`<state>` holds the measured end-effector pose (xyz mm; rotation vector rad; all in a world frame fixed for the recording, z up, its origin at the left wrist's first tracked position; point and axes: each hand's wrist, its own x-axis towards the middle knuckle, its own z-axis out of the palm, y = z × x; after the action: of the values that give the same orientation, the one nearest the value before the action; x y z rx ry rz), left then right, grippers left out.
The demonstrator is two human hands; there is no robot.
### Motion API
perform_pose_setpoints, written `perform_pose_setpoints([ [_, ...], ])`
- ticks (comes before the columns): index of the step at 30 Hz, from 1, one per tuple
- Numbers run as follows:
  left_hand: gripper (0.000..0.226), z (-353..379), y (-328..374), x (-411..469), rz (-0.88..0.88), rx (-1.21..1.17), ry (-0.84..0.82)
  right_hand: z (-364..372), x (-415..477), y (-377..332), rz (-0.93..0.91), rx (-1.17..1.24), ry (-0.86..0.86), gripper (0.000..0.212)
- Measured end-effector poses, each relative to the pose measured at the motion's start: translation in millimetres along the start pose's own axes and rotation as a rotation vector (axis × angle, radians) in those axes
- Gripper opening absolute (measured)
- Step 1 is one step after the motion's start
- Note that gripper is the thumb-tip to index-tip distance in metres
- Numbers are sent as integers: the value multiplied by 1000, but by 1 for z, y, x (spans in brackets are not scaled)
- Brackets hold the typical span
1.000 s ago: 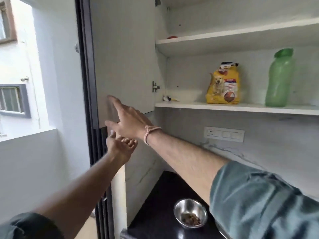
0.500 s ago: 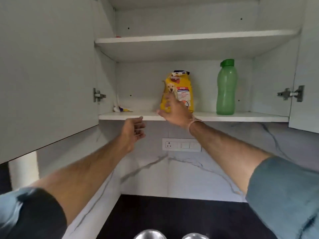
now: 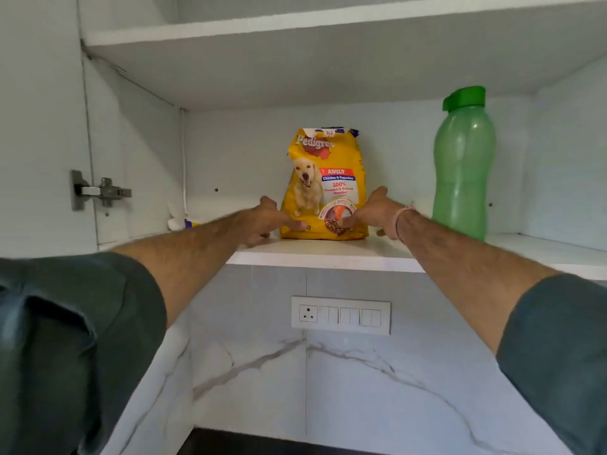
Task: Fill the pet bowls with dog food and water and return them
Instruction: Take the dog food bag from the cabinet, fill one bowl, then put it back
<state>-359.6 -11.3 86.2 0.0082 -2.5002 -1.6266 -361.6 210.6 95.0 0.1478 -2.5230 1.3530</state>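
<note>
One dog food bag (image 3: 325,185); one green bottle (image 3: 463,165); two hands: left hand (image 3: 262,221), right hand (image 3: 374,215)

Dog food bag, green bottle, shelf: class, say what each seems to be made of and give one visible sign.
The dog food bag looks like glossy printed plastic film: it creases and its top is folded. The green bottle seems translucent matte plastic: light glows through it. The shelf is probably white laminated board: smooth face, square edge.

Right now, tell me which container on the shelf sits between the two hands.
The yellow dog food bag; the green bottle stands apart, beyond the right hand.
</note>
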Motion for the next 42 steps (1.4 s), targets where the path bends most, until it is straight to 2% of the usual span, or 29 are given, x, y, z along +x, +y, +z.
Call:
perform_pose_setpoints([
  [2, 107, -2, -3, 19, 13, -21, -55, -5, 14, 0, 50, 113, -115, 102],
  [6, 85, -5, -9, 43, 130, -114, -307, -12, 35, 11, 70, 274, -336, 97],
  [9, 104, -4, -15, 49, 194, -141, -425, -12, 35, 14, 37, 307, -390, 57],
  [10, 109, -4, -16, 50, 201, -153, -431, -12, 35, 15, 29, 295, -381, 54],
  [13, 110, -3, -17, 45, 214, -161, -401, -12, 31, 16, 23, 239, -383, 79],
  [17, 83, -8, -18, 25, 225, -171, -362, -14, 15, 15, 9, 203, -399, 86],
  [20, 85, -15, -19, 2, 211, -188, -349, -14, 2, 13, 4, 234, -384, 116],
  [23, 88, -23, -19, -20, 207, -202, -335, -14, -16, 8, -7, 254, -364, 126],
  [25, 93, -29, -21, -35, 211, -211, -323, -12, -35, 1, -2, 251, -350, 122],
  [29, 100, -38, -23, -62, 191, -228, -249, -8, -78, -14, 11, 268, -295, 76],
  [31, 94, -41, -25, -77, 193, -246, -191, -6, -99, -19, 13, 301, -259, 61],
  [33, 100, -43, -28, -91, 204, -265, -139, -5, -117, -26, 16, 331, -232, 48],
  [35, 107, -46, -33, -105, 215, -292, -96, -3, -136, -34, 22, 336, -209, 46],
  [39, 88, -50, -40, -135, 249, -373, 1, 3, -170, -46, 28, 358, -191, 37],
  [42, 76, -53, -51, -158, 239, -473, 20, 14, -192, -47, 39, 420, -179, 45],
])
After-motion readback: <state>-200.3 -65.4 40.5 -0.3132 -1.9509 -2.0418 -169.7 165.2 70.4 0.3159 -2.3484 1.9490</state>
